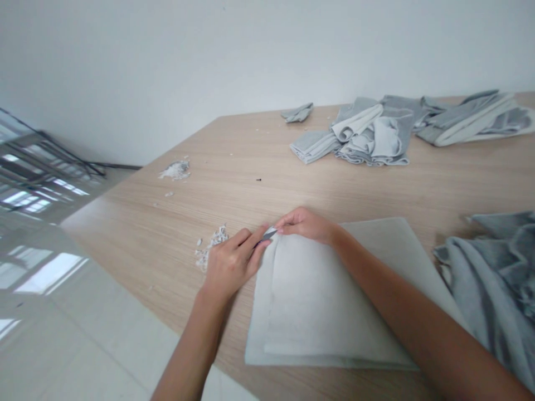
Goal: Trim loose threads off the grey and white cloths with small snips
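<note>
A folded pale grey-white cloth (330,301) lies flat on the wooden table (234,161) in front of me. My left hand (232,262) is closed round a small metal tool (267,234), perhaps snips, whose tip meets the cloth's far left corner. My right hand (305,224) pinches that same corner, fingers pressed together on the fabric edge. A small heap of white thread scraps (209,250) sits just left of my left hand.
Piles of grey and white cloths lie at the back right (368,136) and far right (472,117). A dark grey garment (493,278) is heaped at the right edge. Another scrap heap (175,170) lies near the table's left edge, beyond which is tiled floor.
</note>
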`<state>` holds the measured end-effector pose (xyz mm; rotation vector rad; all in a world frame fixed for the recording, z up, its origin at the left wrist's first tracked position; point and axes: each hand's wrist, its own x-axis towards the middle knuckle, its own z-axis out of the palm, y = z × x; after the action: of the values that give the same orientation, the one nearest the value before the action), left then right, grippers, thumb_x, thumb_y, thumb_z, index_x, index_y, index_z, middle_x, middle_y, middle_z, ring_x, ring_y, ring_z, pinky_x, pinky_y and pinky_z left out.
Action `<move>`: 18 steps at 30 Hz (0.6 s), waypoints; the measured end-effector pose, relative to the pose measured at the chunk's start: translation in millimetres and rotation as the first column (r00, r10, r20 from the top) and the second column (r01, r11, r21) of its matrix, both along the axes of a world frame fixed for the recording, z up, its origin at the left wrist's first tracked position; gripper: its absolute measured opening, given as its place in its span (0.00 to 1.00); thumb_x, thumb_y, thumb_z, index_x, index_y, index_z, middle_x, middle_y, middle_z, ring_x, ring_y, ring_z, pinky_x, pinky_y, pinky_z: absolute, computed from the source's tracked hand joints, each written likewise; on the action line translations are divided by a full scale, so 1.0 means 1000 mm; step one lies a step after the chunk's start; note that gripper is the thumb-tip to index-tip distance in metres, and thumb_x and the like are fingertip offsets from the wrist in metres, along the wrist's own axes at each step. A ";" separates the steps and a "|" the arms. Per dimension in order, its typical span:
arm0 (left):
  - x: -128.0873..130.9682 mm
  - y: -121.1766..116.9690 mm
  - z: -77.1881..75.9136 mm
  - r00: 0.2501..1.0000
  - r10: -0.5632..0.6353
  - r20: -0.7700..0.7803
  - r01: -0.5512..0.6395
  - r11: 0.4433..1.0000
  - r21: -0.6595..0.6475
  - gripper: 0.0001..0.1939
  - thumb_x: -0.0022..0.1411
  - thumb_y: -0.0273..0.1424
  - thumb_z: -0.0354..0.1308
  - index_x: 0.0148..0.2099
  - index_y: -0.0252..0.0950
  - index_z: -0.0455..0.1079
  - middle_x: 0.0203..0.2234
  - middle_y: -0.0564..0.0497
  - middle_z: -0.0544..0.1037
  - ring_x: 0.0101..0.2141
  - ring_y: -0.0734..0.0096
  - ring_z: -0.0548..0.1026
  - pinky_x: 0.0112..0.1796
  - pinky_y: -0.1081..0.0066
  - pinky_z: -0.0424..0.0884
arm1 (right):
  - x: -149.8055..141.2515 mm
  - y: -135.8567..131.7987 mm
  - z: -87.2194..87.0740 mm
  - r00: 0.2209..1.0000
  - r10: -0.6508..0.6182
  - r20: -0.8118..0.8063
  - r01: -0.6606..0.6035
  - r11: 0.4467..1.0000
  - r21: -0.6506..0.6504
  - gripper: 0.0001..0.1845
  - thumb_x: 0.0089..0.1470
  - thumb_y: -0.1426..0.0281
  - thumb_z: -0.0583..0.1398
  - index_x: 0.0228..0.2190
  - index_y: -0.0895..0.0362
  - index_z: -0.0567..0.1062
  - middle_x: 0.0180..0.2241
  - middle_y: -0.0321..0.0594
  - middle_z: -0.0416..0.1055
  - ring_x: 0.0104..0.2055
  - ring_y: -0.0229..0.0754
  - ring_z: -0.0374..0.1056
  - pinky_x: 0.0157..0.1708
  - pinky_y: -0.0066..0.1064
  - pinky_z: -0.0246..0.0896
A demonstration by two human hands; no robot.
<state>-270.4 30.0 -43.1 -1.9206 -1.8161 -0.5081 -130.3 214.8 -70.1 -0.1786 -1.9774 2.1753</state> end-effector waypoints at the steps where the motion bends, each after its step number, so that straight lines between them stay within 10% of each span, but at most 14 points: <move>1: 0.000 0.000 0.000 1.000 -0.010 0.003 0.010 1.000 -0.005 0.18 0.67 0.36 0.57 0.58 0.40 0.70 0.31 0.51 0.78 0.28 0.72 0.75 0.29 0.73 0.67 | 0.000 0.000 0.001 1.000 0.008 0.002 -0.008 1.000 -0.006 0.15 0.46 0.62 0.66 0.32 0.60 0.82 0.34 0.39 0.80 0.34 0.38 0.70 0.40 0.30 0.61; 18: -0.002 0.002 -0.007 0.982 -0.111 0.151 0.114 0.993 -0.011 0.18 0.68 0.31 0.56 0.58 0.34 0.70 0.33 0.47 0.77 0.31 0.71 0.75 0.32 0.72 0.71 | 0.000 0.002 -0.002 1.000 0.011 0.012 -0.011 1.000 0.026 0.12 0.48 0.65 0.65 0.33 0.60 0.81 0.31 0.37 0.78 0.33 0.37 0.69 0.39 0.29 0.60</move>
<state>-272.1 32.3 -50.2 -2.0570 -1.8157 -0.6918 -130.2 216.9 -71.6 -0.1782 -2.0165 2.1595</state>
